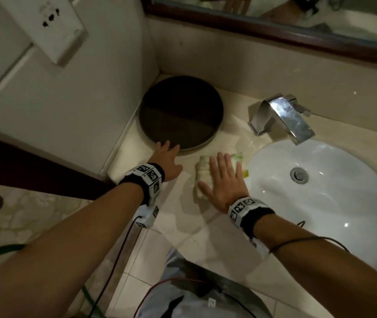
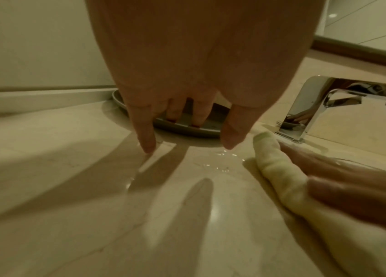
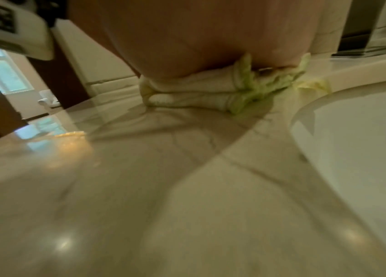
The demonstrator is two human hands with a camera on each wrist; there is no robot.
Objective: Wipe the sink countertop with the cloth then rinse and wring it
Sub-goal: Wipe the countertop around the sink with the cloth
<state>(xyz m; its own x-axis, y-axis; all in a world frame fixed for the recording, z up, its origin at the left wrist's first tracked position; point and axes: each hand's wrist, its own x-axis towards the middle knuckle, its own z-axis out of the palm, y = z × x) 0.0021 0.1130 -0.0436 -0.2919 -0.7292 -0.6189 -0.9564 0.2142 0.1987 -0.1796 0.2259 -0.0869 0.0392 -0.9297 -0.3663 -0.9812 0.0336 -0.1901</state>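
Dim warm light, glare on the countertop [image 3: 64, 241], blurred, edge-warped wrist views.

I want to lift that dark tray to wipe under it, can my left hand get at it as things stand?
Probably yes. The left hand is open with its fingertips already at the tray's near rim, and nothing lies between them; the right hand presses the cloth off to the side.

black wristbands [image 1: 153, 180], checkered markers, perhaps grey trousers [image 1: 183, 294]

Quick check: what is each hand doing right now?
Left hand: open, fingertips at the dark tray, holding nothing.
Right hand: open, pressing flat on the cloth.
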